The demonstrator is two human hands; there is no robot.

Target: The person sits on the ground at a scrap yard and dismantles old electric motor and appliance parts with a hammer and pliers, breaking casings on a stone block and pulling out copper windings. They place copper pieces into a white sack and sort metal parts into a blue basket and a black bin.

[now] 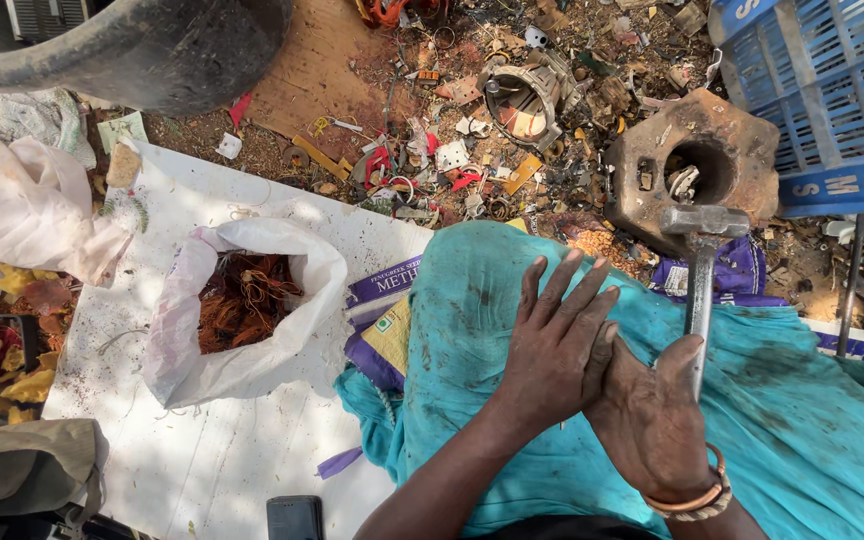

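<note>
My right hand (657,415) grips the metal handle of a hammer (700,265), whose grey head rests against a rusty metal block (737,150) with a round hole. My left hand (557,345) lies flat with fingers spread on the teal cloth (802,400) over my lap, its edge touching my right hand. A bangle circles my right wrist.
A white sack (242,375) of tangled copper wire stands open on a white board (212,470) at left. Scrap metal bits litter the ground (452,150) ahead, with a round metal housing (522,100). A blue plastic crate (832,90) sits upper right; a phone (294,518) lies near the bottom.
</note>
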